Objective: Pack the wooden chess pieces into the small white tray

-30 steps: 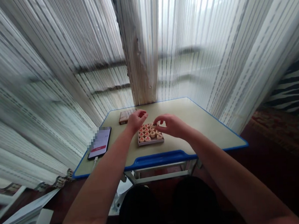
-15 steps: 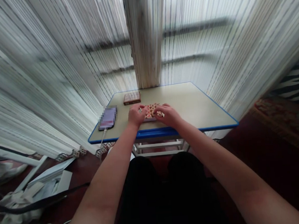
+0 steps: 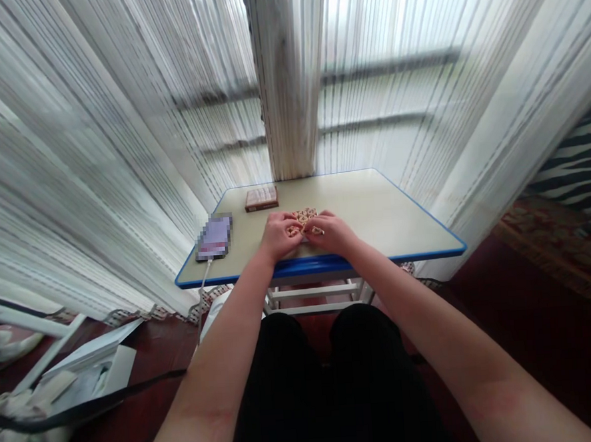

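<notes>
Round wooden Chinese chess pieces, pale with red markings, lie packed in rows in a shallow box at the table's near edge. My left hand curls over the box's left side, its fingers closed around pieces at the near left. From the right, my right hand has its fingers bent and pinched on a piece in the near right part. The fingertips of both hands almost meet. Most of the box and its near rows are hidden beneath them.
The small table has a blue rim. A flat brown box lies at its back left, and a phone with a white cable at the left edge. Striped curtains hang behind. An open white box is on the floor at left.
My left hand has shifted right and slightly down, covering more of the pieces. My right hand stays over the right side, its fingers nearer the left hand's. The view has tilted slightly.
</notes>
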